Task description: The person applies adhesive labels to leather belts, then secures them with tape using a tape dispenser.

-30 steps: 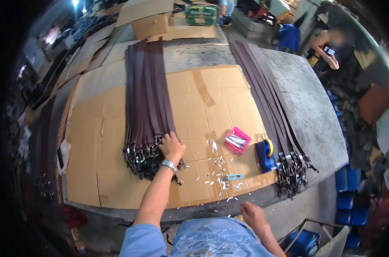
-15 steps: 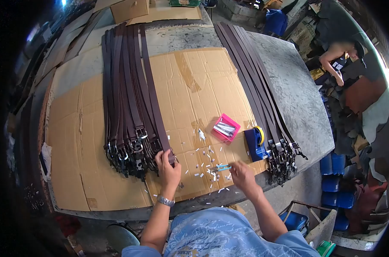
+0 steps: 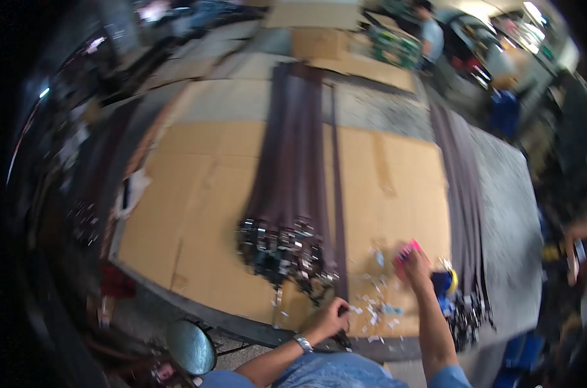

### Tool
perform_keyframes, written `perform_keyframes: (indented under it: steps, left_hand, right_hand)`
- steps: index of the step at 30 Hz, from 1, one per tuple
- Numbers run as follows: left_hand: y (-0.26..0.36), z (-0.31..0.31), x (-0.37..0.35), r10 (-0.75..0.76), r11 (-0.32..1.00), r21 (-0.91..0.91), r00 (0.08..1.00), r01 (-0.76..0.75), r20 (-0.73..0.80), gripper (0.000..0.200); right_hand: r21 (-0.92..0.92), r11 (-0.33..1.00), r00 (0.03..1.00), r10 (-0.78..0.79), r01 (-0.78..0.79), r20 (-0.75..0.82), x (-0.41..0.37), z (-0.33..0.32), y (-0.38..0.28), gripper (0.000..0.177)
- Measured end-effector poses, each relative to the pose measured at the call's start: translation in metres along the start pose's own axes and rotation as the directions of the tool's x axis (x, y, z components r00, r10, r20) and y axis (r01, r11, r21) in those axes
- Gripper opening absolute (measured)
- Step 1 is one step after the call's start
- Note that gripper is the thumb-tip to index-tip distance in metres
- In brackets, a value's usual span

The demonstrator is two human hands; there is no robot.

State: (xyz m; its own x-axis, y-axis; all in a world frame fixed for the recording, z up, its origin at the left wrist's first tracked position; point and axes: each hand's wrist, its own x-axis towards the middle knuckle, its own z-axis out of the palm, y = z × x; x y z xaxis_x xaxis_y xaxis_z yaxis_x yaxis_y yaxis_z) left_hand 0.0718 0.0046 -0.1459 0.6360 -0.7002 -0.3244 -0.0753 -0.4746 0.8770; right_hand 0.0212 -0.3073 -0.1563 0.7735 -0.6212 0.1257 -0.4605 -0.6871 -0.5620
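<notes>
At the near edge of the cardboard sheet (image 3: 196,194) that covers the table (image 3: 507,194), the left hand (image 3: 332,318), with a wristwatch (image 3: 302,343) on its wrist, is curled around the near end of a single brown belt (image 3: 337,194). Motion blur hides how firm the grip is. That belt lies straight along the sheet, just beside the right flank of the pile of brown belts (image 3: 290,187), whose buckles (image 3: 280,249) bunch together at the near end.

The right hand (image 3: 417,266) is well apart from the left, reaching forward with its fingers on the pink tray (image 3: 406,251). I cannot tell whether they have closed on anything inside it. A blue tape dispenser (image 3: 445,283) stands just right of that wrist, with a second pile of belts (image 3: 465,207) running away behind it. Paper scraps (image 3: 371,304) litter the sheet between the two hands.

The step in hand looks like one belt drawn off the pile and held ready while the other hand goes to the tray for a small piece. The next move would call for a fine pinch in the tray, then bringing both hands together at the belt's near end while the left keeps that end steady
</notes>
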Motion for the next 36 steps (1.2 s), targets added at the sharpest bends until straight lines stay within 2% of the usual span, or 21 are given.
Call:
perform_keyframes:
  steps: [2, 3, 4, 5, 7, 9, 13, 15, 16, 18, 20, 21, 24, 25, 28, 29, 30, 32, 33, 34, 36]
  left_hand:
    - [-0.016, 0.003, 0.014, 0.118, 0.993, 0.031, 0.988, -0.115, -0.097, 0.021]
    - [-0.023, 0.000, 0.024, 0.109, 0.994, -0.005, 0.981, -0.111, -0.158, 0.020]
    - [-0.030, -0.003, 0.032, 0.103, 0.993, -0.044, 0.974, -0.114, -0.204, 0.018]
    - [-0.034, -0.004, 0.038, 0.028, 0.988, -0.141, 0.976, -0.059, -0.214, 0.017]
    - [-0.036, -0.008, 0.041, 0.019, 0.986, -0.157, 0.977, -0.053, -0.210, 0.017]
    - [-0.035, -0.011, 0.039, 0.023, 0.987, -0.156, 0.988, -0.048, -0.155, 0.016]
    - [-0.042, -0.007, 0.031, -0.011, 0.975, -0.223, 0.993, -0.015, -0.117, 0.015]
    - [-0.056, 0.006, 0.029, 0.047, 0.890, -0.454, 0.999, -0.050, -0.017, 0.022]
    - [-0.052, 0.008, 0.022, 0.045, 0.888, -0.457, 0.999, -0.046, -0.011, 0.022]
    - [-0.030, 0.000, 0.007, 0.046, 0.851, -0.526, 0.997, -0.006, 0.064, 0.026]
    - [-0.021, 0.003, -0.003, 0.050, 0.782, -0.623, 0.997, -0.004, 0.057, 0.024]
    - [-0.021, 0.004, -0.005, 0.080, 0.782, -0.622, 0.994, -0.021, 0.068, 0.022]
    - [-0.012, 0.001, -0.012, 0.093, 0.792, -0.611, 0.990, -0.012, 0.102, 0.021]
    - [-0.007, -0.002, -0.015, 0.077, 0.804, -0.595, 0.990, 0.009, 0.120, 0.021]
    - [0.004, -0.011, -0.025, 0.045, 0.796, -0.602, 0.985, 0.065, 0.165, 0.024]
    - [0.003, -0.009, -0.026, 0.040, 0.785, -0.613, 0.982, 0.084, 0.186, 0.024]
    - [0.001, -0.009, -0.028, 0.036, 0.775, -0.623, 0.977, 0.105, 0.209, 0.024]
    - [0.005, -0.012, -0.032, 0.027, 0.759, -0.638, 0.973, 0.128, 0.228, 0.026]
    - [0.004, -0.011, -0.030, 0.025, 0.748, -0.652, 0.976, 0.124, 0.215, 0.028]
    - [0.003, -0.009, -0.027, 0.024, 0.736, -0.667, 0.980, 0.118, 0.200, 0.030]
    - [0.003, -0.002, -0.020, 0.056, 0.737, -0.670, 0.981, 0.085, 0.187, 0.035]
  right_hand:
    - [0.276, 0.947, 0.984, 0.140, -0.166, 0.109, 0.006, 0.014, 0.024, 0.014]
    - [0.305, 0.931, 0.977, 0.164, -0.199, 0.136, 0.007, 0.018, 0.032, 0.013]
    - [-0.035, 0.993, 0.990, 0.114, -0.111, 0.081, 0.004, 0.004, 0.023, 0.011]
    - [-0.022, 0.993, 0.989, 0.116, -0.114, 0.090, 0.002, -0.005, 0.013, 0.009]
    - [-0.018, 0.994, 0.989, 0.108, -0.107, 0.098, 0.002, -0.010, 0.013, 0.008]
    - [-0.202, 0.979, 0.999, -0.003, 0.010, 0.033, 0.004, -0.013, 0.025, 0.009]
    - [-0.247, 0.967, 0.997, 0.069, -0.061, 0.024, 0.005, -0.026, 0.015, 0.007]
    - [-0.235, 0.971, 0.998, 0.055, -0.051, 0.009, 0.004, -0.032, 0.006, 0.007]
    - [-0.226, 0.973, 0.999, 0.043, -0.043, -0.008, 0.001, -0.036, 0.005, 0.007]
    - [-0.293, 0.952, 0.995, 0.096, -0.086, 0.021, 0.003, -0.035, 0.018, 0.014]
    - [-0.279, 0.960, 1.000, -0.019, 0.012, -0.021, 0.001, -0.040, 0.016, 0.033]
    - [-0.286, 0.956, 0.997, 0.074, -0.060, 0.037, 0.001, -0.044, 0.015, 0.043]
    - [-0.373, 0.923, 0.993, 0.116, -0.098, 0.025, -0.002, -0.056, -0.010, 0.051]
    - [-0.377, 0.922, 0.996, 0.086, -0.086, -0.017, -0.004, -0.057, -0.013, 0.042]
    - [-0.401, 0.916, 0.999, 0.010, -0.022, -0.032, -0.001, -0.057, -0.003, 0.034]
    - [-0.367, 0.927, 0.997, 0.071, -0.078, -0.033, -0.001, -0.061, -0.010, 0.024]
    - [-0.371, 0.925, 0.997, 0.076, -0.082, -0.031, -0.002, -0.061, -0.010, 0.024]
    - [-0.266, 0.964, 0.995, -0.009, -0.017, -0.097, -0.006, -0.061, -0.008, 0.019]
    - [-0.072, 0.996, 0.987, -0.057, 0.047, -0.148, -0.011, -0.060, -0.008, 0.012]
    - [-0.076, 0.996, 0.987, -0.056, 0.045, -0.149, -0.019, -0.057, -0.006, 0.012]
    - [0.279, 0.960, 0.999, 0.019, -0.005, -0.047, -0.038, -0.046, -0.004, 0.016]
